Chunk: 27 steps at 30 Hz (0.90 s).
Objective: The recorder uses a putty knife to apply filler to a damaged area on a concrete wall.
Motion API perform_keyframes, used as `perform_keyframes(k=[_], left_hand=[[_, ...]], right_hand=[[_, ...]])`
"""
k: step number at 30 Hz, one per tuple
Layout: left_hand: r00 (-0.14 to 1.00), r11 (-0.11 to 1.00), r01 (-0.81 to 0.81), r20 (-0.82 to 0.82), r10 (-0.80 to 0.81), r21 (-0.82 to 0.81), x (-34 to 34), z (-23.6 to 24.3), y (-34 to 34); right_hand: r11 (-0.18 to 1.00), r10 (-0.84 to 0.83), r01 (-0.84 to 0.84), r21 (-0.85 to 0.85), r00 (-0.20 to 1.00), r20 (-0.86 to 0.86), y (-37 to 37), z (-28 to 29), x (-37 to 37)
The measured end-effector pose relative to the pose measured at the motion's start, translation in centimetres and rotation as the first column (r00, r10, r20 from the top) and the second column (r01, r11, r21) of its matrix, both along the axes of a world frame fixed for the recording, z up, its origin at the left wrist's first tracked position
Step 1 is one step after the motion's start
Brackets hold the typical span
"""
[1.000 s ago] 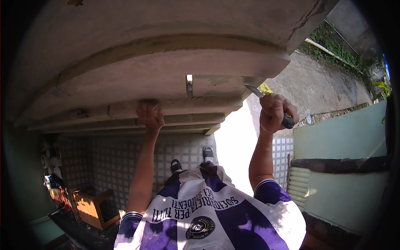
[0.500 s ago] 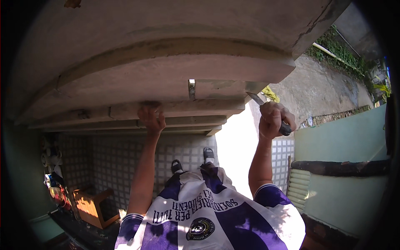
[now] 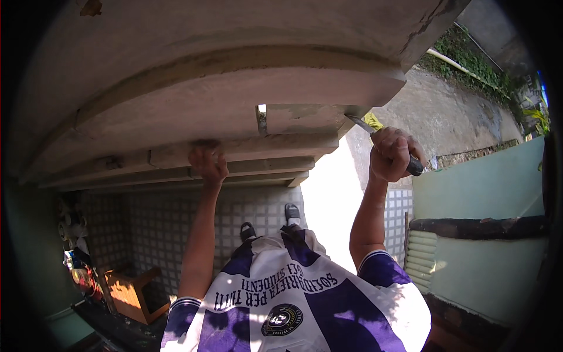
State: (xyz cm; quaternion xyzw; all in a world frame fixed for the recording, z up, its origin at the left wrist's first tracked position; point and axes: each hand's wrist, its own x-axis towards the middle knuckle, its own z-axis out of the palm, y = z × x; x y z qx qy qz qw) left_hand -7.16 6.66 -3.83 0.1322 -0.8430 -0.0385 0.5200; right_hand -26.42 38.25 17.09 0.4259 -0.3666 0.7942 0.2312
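Observation:
My right hand [image 3: 392, 154] is closed round the dark handle of a hand tool [image 3: 359, 122] with a narrow, pointed metal blade. Whether it is a knife or a small trowel, I cannot tell. The blade tip meets the right end of a concrete ledge [image 3: 305, 120], by a greyish rough patch. At that patch's left end is a narrow upright slot [image 3: 261, 119], partly bright inside. My left hand [image 3: 208, 164] has its fingers curled against the lower ledge [image 3: 246, 148]. Something dark, perhaps a shadow, shows above its knuckles; what those fingers hold, if anything, is hidden.
More ledges run below in rows. A yellow-green thing [image 3: 372, 121] lies behind the blade. Beneath me is a tiled floor [image 3: 176, 220]; a wooden stool [image 3: 129, 296] stands lower left. On the right rises a pale green wall [image 3: 469, 193] with a dark horizontal beam [image 3: 487, 227].
The ledges have shifted slightly up and left in view. My right hand has moved a little right and up, with the tool's tip still at the ledge end. My left hand keeps its place.

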Motion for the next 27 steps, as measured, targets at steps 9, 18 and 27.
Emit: perform_keyframes(k=[9, 18, 27], left_hand=[[1.0, 1.0, 0.001, 0.0, -0.001, 0.011, -0.4, 0.2, 0.0], [1.0, 1.0, -0.011, 0.0, 0.011, 0.014, -0.7, 0.7, 0.3], [1.0, 1.0, -0.011, -0.012, 0.011, 0.001, -0.6, 1.1, 0.7]], right_hand=[[0.998, 0.047, -0.048, 0.037, 0.999, 0.022, 0.3, -1.1, 0.0], [0.973, -0.232, 0.23, 0.03, 0.971, 0.062, -1.2, -1.9, -0.3], [0.773, -0.57, 0.527, 0.352, 0.821, 0.023, -2.2, -2.9, -0.7]])
